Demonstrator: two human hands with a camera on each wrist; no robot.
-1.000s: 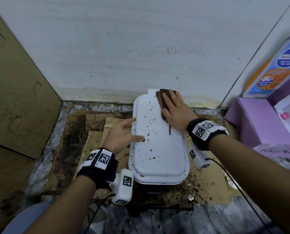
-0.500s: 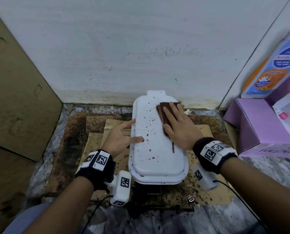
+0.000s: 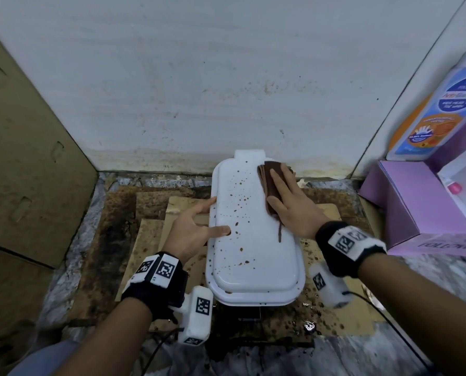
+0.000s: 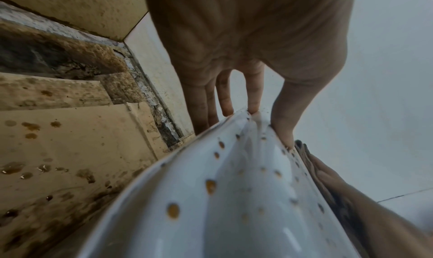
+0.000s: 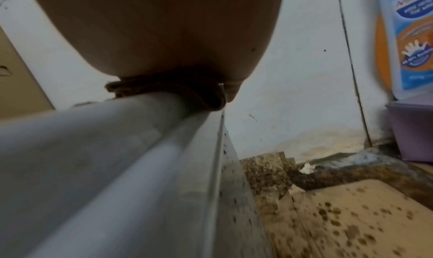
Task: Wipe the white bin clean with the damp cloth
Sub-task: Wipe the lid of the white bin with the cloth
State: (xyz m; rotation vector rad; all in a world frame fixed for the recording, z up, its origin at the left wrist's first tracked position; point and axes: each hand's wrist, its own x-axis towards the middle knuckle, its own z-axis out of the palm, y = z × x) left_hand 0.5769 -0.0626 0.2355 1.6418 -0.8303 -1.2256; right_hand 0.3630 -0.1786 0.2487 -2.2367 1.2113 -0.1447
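The white bin [image 3: 253,253] stands on stained cardboard with its lid speckled by brown spots. A folded brown damp cloth [image 3: 270,180] lies on the lid's far right part. My right hand [image 3: 289,210] presses flat on the cloth with straight fingers. A thin brown streak trails from the cloth toward me. My left hand [image 3: 194,229] steadies the bin's left edge, with the thumb on the lid and the fingers along the rim. The left wrist view shows the spotted bin [image 4: 222,206] and straight fingers [image 4: 253,95]. In the right wrist view the cloth [image 5: 199,93] is squeezed between palm and bin [image 5: 93,169].
A cardboard panel [image 3: 23,158] closes the left side and a white wall stands just behind the bin. A purple box [image 3: 411,207] and a handwash bottle [image 3: 438,109] stand at the right. Wet, spotted cardboard sheets [image 3: 335,316] cover the floor around the bin.
My right hand slid the cloth a short way toward me from the lid's far end, leaving a longer brown streak. The left hand stayed on the left edge.
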